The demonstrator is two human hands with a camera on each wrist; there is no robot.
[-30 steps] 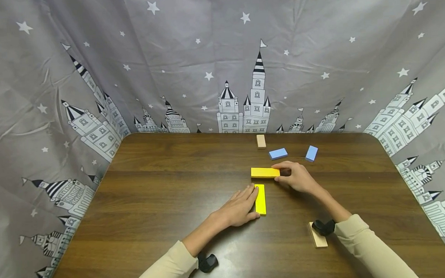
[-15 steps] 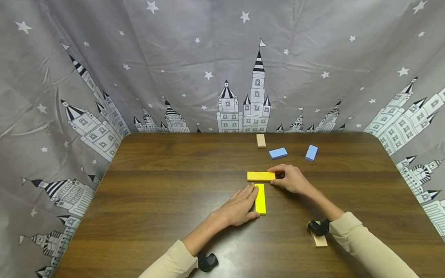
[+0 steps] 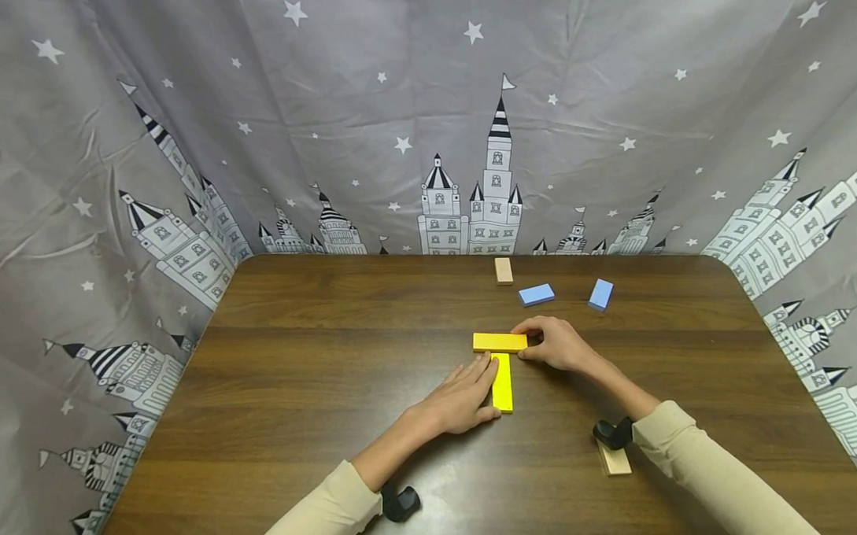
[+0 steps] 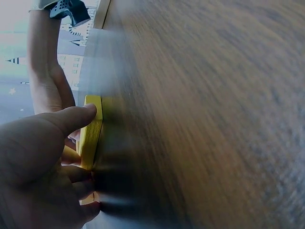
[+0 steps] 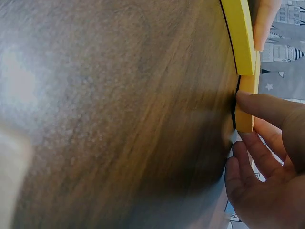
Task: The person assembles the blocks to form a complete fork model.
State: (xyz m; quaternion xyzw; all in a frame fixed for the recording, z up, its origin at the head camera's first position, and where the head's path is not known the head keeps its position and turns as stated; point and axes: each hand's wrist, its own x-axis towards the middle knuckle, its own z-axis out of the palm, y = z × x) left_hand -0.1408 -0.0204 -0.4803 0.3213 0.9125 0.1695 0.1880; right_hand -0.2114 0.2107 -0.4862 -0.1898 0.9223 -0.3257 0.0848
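Fingers of the left hand [image 3: 453,402] lie fairly straight against the lemon block [image 3: 503,389], best steadying without nudging. Across its far end, touching or nearly so, lies the amber block [image 3: 496,342]; the right hand [image 3: 560,345] pinches its right end, ideally lightly and squarely.

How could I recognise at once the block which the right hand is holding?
On the brown table, find the right hand. It pinches one end of the orange-yellow block. This block lies crosswise, unlike the lemon-yellow block touched by the left hand.
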